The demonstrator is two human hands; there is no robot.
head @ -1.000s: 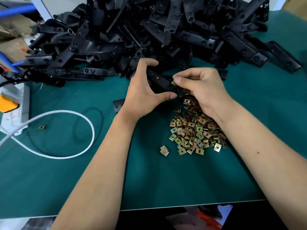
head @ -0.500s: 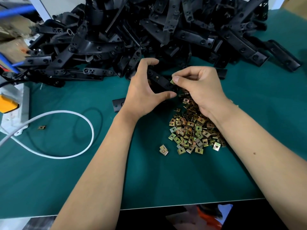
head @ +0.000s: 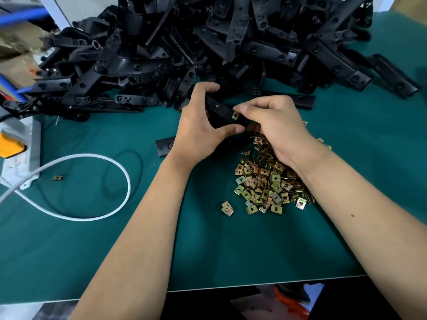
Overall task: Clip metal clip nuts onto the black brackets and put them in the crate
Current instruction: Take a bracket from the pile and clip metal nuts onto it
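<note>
My left hand grips a black bracket above the green table, fingers over its far side and thumb under its near edge. My right hand pinches a brass-coloured clip nut at the bracket's right end, where the nut sits on the black plastic. A heap of loose clip nuts lies under my right wrist. A large pile of black brackets fills the back of the table. No crate is in view.
A white cable loops across the left of the green mat. A grey box with a yellow button stands at the left edge. One stray clip nut lies beside it, a pair lies near the heap. A black bracket end pokes out left of my left wrist.
The clip nut between my right fingers has slid further onto the end of the bracket. Both hands stay in nearly the same place.
</note>
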